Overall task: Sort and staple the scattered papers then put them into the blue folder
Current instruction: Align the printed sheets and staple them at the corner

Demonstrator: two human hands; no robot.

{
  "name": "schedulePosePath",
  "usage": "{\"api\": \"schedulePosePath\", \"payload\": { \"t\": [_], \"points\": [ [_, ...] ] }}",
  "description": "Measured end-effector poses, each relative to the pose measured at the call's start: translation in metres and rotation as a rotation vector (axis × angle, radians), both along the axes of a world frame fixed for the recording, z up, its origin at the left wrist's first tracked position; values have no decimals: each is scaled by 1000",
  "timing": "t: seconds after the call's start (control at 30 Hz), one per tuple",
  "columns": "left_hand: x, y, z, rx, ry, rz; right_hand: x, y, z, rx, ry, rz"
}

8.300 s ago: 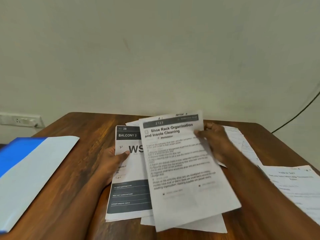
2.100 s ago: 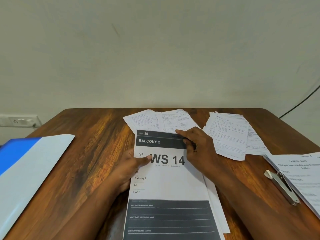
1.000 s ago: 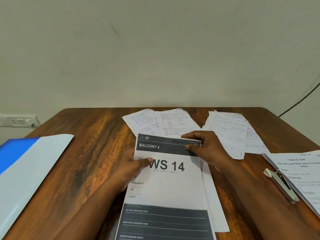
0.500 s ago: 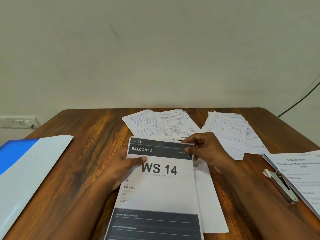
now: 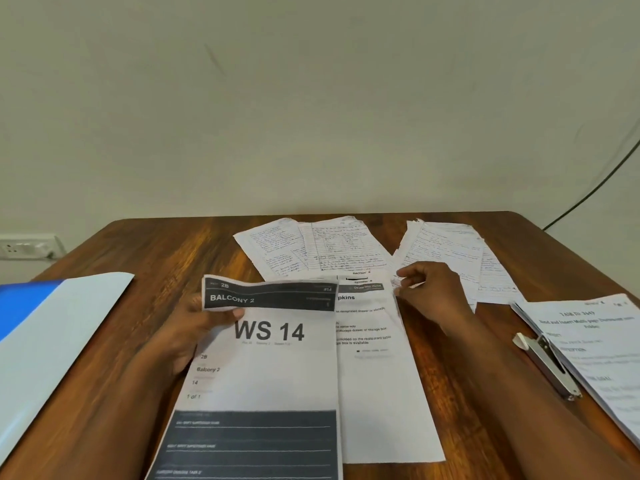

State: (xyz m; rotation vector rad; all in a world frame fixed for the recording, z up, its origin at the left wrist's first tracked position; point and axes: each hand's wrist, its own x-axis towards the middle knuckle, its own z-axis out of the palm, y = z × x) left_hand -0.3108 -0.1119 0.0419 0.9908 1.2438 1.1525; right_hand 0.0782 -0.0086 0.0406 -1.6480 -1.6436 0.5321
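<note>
The left hand (image 5: 194, 336) grips the WS 14 sheet (image 5: 263, 368) — right of that sheet, the right hand (image 5: 429, 296) pinches a printed page (image 5: 377, 375) by its corner.

"BALCONY 2", "WS 14", "2B" on the front sheet (image 5: 263, 362); perhaps "restaurant table" on the page beneath (image 5: 377, 375).

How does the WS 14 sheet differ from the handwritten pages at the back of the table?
The WS 14 sheet is printed, with dark bands and large bold type; the handwritten pages carry small pen lines. The left hand holds the WS 14 sheet; the handwritten pages lie untouched, fanned on the table. Both are white paper.
</note>
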Motion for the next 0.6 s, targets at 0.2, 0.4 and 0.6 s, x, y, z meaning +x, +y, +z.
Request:
{"api": "schedulePosePath", "payload": {
  "t": [0.2, 0.4, 0.6],
  "points": [
    [-17, -1, 0, -33, -35, -12, -5, 1, -5, -107, -75, 80],
    [-15, -1, 0, 1, -28, -16, -11, -2, -8, -115, -131, 124],
    [-15, 1, -3, 3, -19, -15, -29, -11, -9, -74, -111, 167]
  ]
}}
